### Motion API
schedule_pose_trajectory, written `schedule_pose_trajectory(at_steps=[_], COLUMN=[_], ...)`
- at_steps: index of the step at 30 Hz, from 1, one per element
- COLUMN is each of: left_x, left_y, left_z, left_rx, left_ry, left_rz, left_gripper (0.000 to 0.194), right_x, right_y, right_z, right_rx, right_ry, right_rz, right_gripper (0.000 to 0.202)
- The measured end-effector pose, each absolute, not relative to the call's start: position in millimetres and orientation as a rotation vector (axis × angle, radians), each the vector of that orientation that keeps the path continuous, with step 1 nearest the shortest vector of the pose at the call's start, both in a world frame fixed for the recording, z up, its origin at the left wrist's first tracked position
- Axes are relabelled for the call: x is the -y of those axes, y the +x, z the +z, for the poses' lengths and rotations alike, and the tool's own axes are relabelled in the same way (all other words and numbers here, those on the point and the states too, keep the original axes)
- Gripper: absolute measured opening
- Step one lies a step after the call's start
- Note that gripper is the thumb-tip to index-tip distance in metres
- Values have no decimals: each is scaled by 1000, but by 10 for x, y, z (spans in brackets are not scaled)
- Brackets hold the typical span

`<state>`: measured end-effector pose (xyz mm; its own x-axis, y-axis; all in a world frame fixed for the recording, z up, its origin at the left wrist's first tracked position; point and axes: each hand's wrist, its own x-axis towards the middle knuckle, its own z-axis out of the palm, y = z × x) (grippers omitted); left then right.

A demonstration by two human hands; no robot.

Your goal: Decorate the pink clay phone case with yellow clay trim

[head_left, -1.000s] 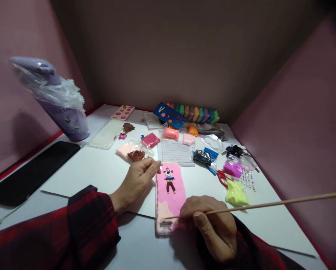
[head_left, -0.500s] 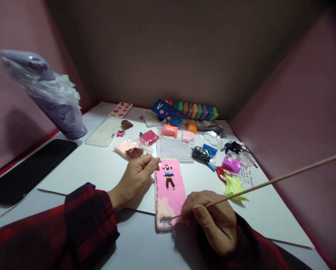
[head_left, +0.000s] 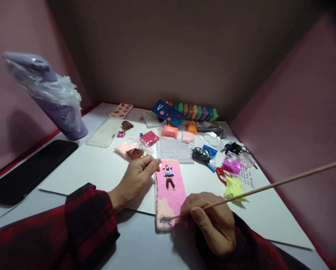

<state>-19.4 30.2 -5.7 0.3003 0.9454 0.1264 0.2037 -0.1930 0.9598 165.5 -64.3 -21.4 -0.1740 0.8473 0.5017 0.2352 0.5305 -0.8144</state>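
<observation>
In front of me lies a phone case [head_left: 178, 190] covered in pink clay, with a peach patch at its lower end. A small clay figure [head_left: 168, 177] with a blue top and brown trousers sits on its upper half. My right hand [head_left: 210, 221] is closed round a thin wooden stick [head_left: 258, 187], whose tip rests at the slot near the case's bottom edge. Beside the case's upper left corner, my left hand [head_left: 135, 180] is closed, thumb against fingers; what they pinch, if anything, is hidden.
Behind the case are a lined paper [head_left: 175, 150] and several clay packets, including a black one [head_left: 201, 153] and a yellow one [head_left: 234, 188]. Red-handled scissors [head_left: 220, 174] lie right. A blue decorated case [head_left: 168, 112] leans at the back. A purple bottle [head_left: 63, 108] stands left, near a black case [head_left: 33, 168].
The right hand has shifted slightly left, and the stick's far end sits a little lower. The left hand and the case look almost unchanged.
</observation>
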Motion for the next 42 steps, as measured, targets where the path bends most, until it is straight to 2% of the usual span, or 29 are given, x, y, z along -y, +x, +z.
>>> schedule_pose_trajectory(at_steps=[17,25,32,42], left_x=[-302,-264,-244,-237], left_y=[-216,-206,-210,-230], left_z=[-100,-125,-105,-107], left_rx=[-1036,-965,-964,-1006], left_ry=[1707,1717,1755,1841], left_rz=[953,875,866,855], left_gripper=[34,31,26,31], right_x=[612,606,610,584], right_y=[1595,1532,1608,1604], right_z=[-218,-233,-228,-209], right_rx=[1613,1432,1642,1632], right_ry=[-969,-997,-974,-1039], right_rz=[719,628,617,621], right_gripper=[23,29,26,28])
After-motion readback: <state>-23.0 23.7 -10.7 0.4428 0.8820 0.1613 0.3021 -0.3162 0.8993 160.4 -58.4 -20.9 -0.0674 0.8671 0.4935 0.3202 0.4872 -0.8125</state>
